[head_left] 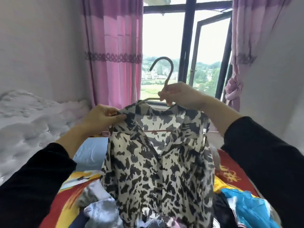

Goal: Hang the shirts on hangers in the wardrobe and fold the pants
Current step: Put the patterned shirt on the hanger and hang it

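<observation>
The right hand [179, 94] curls its fingers around the neck of the hanger [164, 69], just under the hook. The left hand [105, 117] pinches the shoulder of the black-and-white patterned shirt [158, 162] — this shirt hangs on the hanger, in the air above the bed [233, 175], where a pile of clothes [98, 209] lies — behind it stands the window [189, 38] with pink curtains [113, 55].

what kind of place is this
Most likely a home bedroom: a bed with a red patterned cover and a blue pillow, pink curtains at a window, and loose clothes heaped on it. The left hand grips a shirt, the right hand its hanger.
</observation>
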Tool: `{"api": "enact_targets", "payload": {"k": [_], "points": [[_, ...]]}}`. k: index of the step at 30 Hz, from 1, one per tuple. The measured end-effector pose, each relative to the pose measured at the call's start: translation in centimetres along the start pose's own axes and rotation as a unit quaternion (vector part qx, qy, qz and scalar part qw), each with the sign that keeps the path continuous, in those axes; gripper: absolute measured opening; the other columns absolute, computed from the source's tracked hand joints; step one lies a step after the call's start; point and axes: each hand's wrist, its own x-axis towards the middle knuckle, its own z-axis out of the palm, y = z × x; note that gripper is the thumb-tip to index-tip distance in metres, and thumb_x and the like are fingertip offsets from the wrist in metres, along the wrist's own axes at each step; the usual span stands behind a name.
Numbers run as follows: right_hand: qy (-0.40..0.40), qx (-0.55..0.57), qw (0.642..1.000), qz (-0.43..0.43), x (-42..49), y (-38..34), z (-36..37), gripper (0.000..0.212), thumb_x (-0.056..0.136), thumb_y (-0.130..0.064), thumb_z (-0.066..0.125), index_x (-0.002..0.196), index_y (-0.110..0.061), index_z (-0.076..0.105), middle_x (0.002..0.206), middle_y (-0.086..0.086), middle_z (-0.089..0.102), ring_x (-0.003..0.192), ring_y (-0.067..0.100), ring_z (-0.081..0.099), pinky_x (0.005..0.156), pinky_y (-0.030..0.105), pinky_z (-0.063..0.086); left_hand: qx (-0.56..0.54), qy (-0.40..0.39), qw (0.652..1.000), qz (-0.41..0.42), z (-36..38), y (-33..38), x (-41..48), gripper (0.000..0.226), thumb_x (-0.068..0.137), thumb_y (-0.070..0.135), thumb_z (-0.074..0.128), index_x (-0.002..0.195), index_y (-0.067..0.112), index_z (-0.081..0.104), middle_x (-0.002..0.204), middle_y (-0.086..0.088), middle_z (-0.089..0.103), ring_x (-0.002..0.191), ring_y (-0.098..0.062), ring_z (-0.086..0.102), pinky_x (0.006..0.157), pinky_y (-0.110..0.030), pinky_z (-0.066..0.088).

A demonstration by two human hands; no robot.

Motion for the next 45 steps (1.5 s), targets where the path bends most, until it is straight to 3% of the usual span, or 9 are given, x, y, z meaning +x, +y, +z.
{"api": "enact_targets", "payload": {"k": [7, 15, 22, 25, 29, 33, 37, 42, 45], "points": [[-0.059, 0.071, 0.993, -0.075, -4.7, -7.5, 8.5, 0.016, 0.094, -0.037, 0.056, 0.088, -0.025, 0.064, 0.054, -0.014, 0.063, 0.032, -0.003, 0.045, 0.037, 0.01, 0.039, 0.066, 0.144, 0.983, -0.088, -1.6, 1.2, -14.8, 0.021, 0.085, 0.04, 0.069, 0.065, 0.035, 0.067, 0.054, 0.014, 0.061, 0.048, 0.003, 0.05, 0.049, -0.012, 0.034], [-0.187, 0.116, 0.956, -0.195, -8.2, -23.1, 16.5, 0.02, 0.094, -0.032, 0.058, 0.089, -0.015, 0.068, 0.064, -0.007, 0.059, 0.04, -0.007, 0.047, 0.048, 0.013, 0.039, 0.165, 0.255, 0.92, -0.248, -11.5, 3.9, -31.6, 0.029, 0.088, 0.009, 0.056, 0.095, 0.03, 0.074, 0.1, 0.013, 0.071, 0.096, -0.009, 0.062, 0.087, -0.028, 0.05], [-0.299, 0.077, 0.898, -0.314, -12.4, -38.4, 26.4, 0.022, 0.096, -0.018, 0.054, 0.106, -0.003, 0.066, 0.093, 0.008, 0.068, 0.073, 0.012, 0.059, 0.069, 0.023, 0.05, 0.225, 0.341, 0.844, -0.347, -20.1, 4.4, -47.7, 0.027, 0.096, 0.025, 0.047, 0.102, 0.028, 0.073, 0.097, 0.017, 0.069, 0.093, -0.006, 0.06, 0.081, -0.022, 0.046], [-0.306, 0.02, 0.876, -0.373, -13.9, -45.8, 30.8, 0.018, 0.094, -0.021, 0.054, 0.1, -0.009, 0.066, 0.082, 0.001, 0.068, 0.063, 0.003, 0.056, 0.058, 0.016, 0.041, 0.248, 0.367, 0.816, -0.372, -24.0, 5.1, -54.2, 0.031, 0.097, 0.028, 0.043, 0.086, 0.027, 0.072, 0.08, 0.023, 0.062, 0.082, 0.0, 0.055, 0.069, -0.015, 0.039], [-0.314, 0.003, 0.851, -0.421, -16.6, -55.6, 36.7, 0.02, 0.093, -0.02, 0.052, 0.096, -0.006, 0.066, 0.084, 0.005, 0.07, 0.074, 0.015, 0.061, 0.072, 0.028, 0.047, 0.307, 0.356, 0.777, -0.419, -30.7, 6.2, -62.6, 0.034, 0.096, 0.031, 0.036, 0.076, 0.022, 0.062, 0.083, 0.014, 0.066, 0.081, -0.009, 0.057, 0.068, -0.018, 0.038], [-0.311, 0.008, 0.838, -0.447, -19.0, -65.1, 41.8, 0.023, 0.093, -0.016, 0.051, 0.092, 0.001, 0.067, 0.09, 0.014, 0.069, 0.084, 0.028, 0.065, 0.076, 0.036, 0.052, 0.353, 0.326, 0.748, -0.457, -36.3, 7.0, -70.1, 0.037, 0.1, 0.031, 0.031, 0.091, 0.017, 0.064, 0.094, -0.001, 0.07, 0.091, -0.023, 0.063, 0.079, -0.038, 0.049], [-0.298, 0.02, 0.845, -0.443, -20.0, -73.7, 46.7, 0.023, 0.09, -0.013, 0.052, 0.069, -0.004, 0.057, 0.075, 0.012, 0.06, 0.075, 0.031, 0.06, 0.067, 0.036, 0.05, 0.362, 0.347, 0.715, -0.488, -42.2, 6.8, -76.2, 0.043, 0.102, 0.04, 0.031, 0.139, 0.027, 0.048, 0.138, 0.002, 0.055, 0.127, -0.023, 0.05, 0.102, -0.033, 0.039], [-0.296, 0.066, 0.854, -0.423, -19.5, -83.5, 52.8, 0.02, 0.084, -0.01, 0.051, 0.064, -0.008, 0.049, 0.067, 0.006, 0.057, 0.069, 0.028, 0.058, 0.059, 0.032, 0.047, 0.366, 0.361, 0.702, -0.492, -49.9, 5.9, -82.1, 0.034, 0.101, 0.038, 0.034, 0.124, 0.032, 0.058, 0.111, -0.001, 0.069, 0.103, -0.023, 0.063, 0.093, -0.041, 0.049], [-0.281, 0.08, 0.855, -0.427, -18.7, -89.4, 56.7, 0.021, 0.082, -0.009, 0.05, 0.062, -0.012, 0.045, 0.064, 0.003, 0.053, 0.062, 0.024, 0.054, 0.055, 0.028, 0.042, 0.392, 0.373, 0.678, -0.497, -55.2, 4.8, -84.9, 0.034, 0.1, 0.034, 0.037, 0.126, 0.026, 0.058, 0.12, -0.005, 0.066, 0.112, -0.026, 0.059, 0.096, -0.042, 0.048]]}}
